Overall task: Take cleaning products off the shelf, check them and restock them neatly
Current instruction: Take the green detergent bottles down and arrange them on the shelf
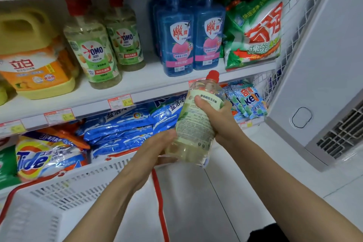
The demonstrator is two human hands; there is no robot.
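**Hazards (judged from the present position)**

The clear plastic bottle of pale yellow liquid (196,124) is in the centre of the frame. It is tilted, with its red cap (213,75) uppermost and its printed back label facing the camera. It is off the white shelf board (137,84) and hangs over the floor, just right of the white slotted basket with a red rim (88,182) at lower left.

1. Drop. The bottle wall looks smooth and the fill looks heavy. If one hand lets go before the other has full support, the bottle may slide base-first to the floor.
2. Collision on restocking. The bare stretch of shelf lies between the two green-labelled bottles with red caps (94,53) at upper left of centre and the blue transparent bottles (176,35) at upper centre. Entering this gap at a tilt could topple a neighbouring bottle.
3. Wrong facing. The back label faces the person, so the bottle probably needs a half turn before it goes back. Turning it with a loose hold adds to the drop risk.
4. Leak. Whether the cap is fully seated cannot be told.

**Hand state**

- The right hand (218,118) wraps the upper middle of the bottle from the right. The thumb lies across the label and the fingers pass behind, out of sight. The grip is closed.
- The left hand (157,143) cups the lower part from the left. One digit presses the side wall and the fingers curl beneath the base.
- Neither hand holds anything else.
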